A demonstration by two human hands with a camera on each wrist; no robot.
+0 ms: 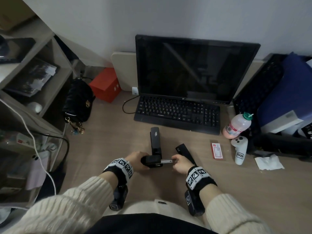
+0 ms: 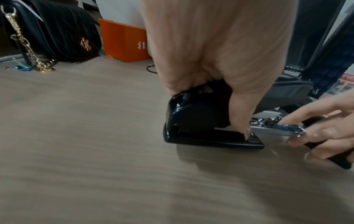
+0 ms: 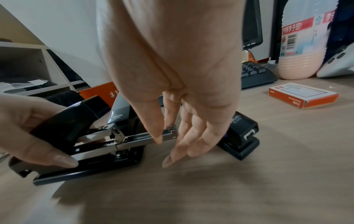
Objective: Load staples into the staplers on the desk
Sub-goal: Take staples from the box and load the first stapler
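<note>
A small black stapler (image 1: 152, 162) (image 2: 197, 118) lies on the desk right in front of me. My left hand (image 1: 142, 162) grips its rear body from above, thumb on the near side. Its metal staple tray (image 1: 166, 160) (image 3: 138, 137) sticks out to the right. My right hand (image 1: 176, 161) (image 3: 165, 134) pinches the tray's end between thumb and forefinger; the other fingers hang straight. A taller black and grey stapler (image 1: 155, 141) lies just behind. A third black stapler (image 1: 184, 153) (image 3: 241, 136) lies behind my right hand. The red staple box (image 1: 217, 151) (image 3: 302, 95) sits to the right.
A keyboard (image 1: 177, 114) and dark monitor (image 1: 194, 68) stand behind the staplers. A pink drink bottle (image 1: 236, 126), a white controller (image 1: 239, 149) and a crumpled tissue (image 1: 268, 162) sit at the right. A black handbag (image 1: 78, 100) and a red box (image 1: 105, 84) are at the left.
</note>
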